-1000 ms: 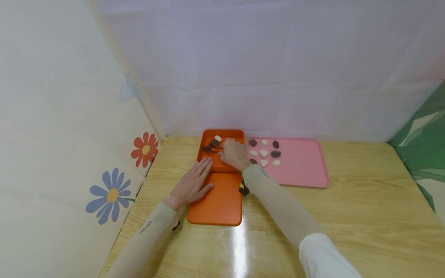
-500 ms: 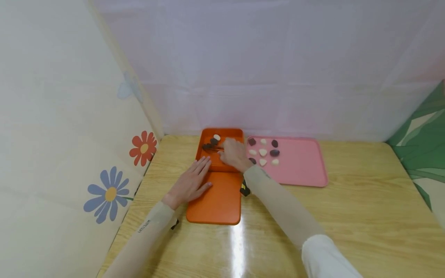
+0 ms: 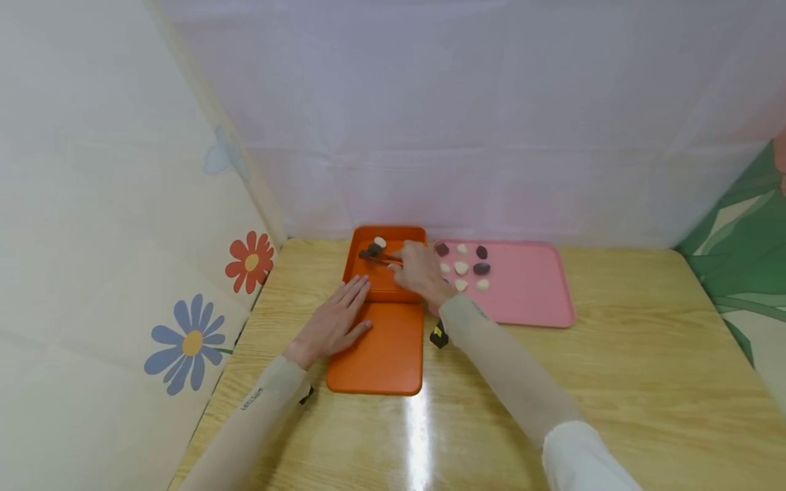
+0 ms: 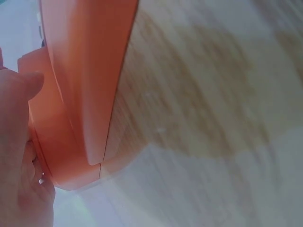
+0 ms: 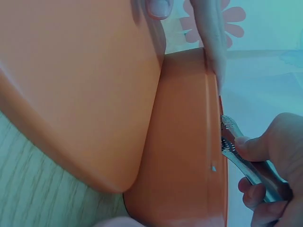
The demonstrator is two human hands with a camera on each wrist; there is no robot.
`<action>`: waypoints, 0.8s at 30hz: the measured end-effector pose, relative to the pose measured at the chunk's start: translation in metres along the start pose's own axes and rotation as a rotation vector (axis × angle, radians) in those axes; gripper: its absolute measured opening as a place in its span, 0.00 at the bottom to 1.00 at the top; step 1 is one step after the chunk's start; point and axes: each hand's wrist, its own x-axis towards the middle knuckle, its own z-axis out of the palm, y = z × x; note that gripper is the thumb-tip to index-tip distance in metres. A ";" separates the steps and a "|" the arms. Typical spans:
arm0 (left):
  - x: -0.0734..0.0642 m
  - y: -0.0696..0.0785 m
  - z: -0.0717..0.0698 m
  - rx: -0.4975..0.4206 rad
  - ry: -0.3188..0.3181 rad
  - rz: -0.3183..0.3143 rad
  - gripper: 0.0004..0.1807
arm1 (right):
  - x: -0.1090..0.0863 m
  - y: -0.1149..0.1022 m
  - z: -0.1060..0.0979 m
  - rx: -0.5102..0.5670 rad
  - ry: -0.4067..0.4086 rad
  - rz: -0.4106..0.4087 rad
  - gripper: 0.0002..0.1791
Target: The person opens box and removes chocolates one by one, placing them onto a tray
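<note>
In the head view my left hand (image 3: 330, 326) lies with straight fingers over the near left edge of an orange box (image 3: 353, 266), its thumb on the box's open lid (image 3: 377, 354). My right hand (image 3: 419, 268) reaches over the box's right side. It grips metal tongs (image 5: 253, 171), whose perforated tips show in the right wrist view and dip behind the box wall. In the box, dark stones (image 3: 373, 250) and a white stone (image 3: 380, 242) lie by the tong tips. Whether the tips hold a stone I cannot tell.
A pink tray (image 3: 528, 286) stands right of the box. Rows of white stones (image 3: 461, 268) and dark stones (image 3: 482, 269) lie on its left part, some hidden by my right hand. A fabric backdrop (image 3: 393, 136) rises behind, a flowered one (image 3: 123, 204) at left.
My right hand has shifted slightly right and back relative to the box, still holding the tongs, whose arms now look closer together. The left hand stays put on the box.
</note>
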 end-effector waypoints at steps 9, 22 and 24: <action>0.004 -0.002 0.001 -0.002 0.010 0.012 0.44 | -0.010 0.010 -0.013 -0.024 0.053 -0.002 0.17; 0.003 -0.002 0.002 -0.030 0.021 0.012 0.43 | -0.027 0.019 -0.038 0.037 0.031 0.041 0.18; 0.002 -0.002 0.002 -0.036 0.026 0.009 0.44 | -0.032 0.022 -0.043 0.053 0.024 0.049 0.18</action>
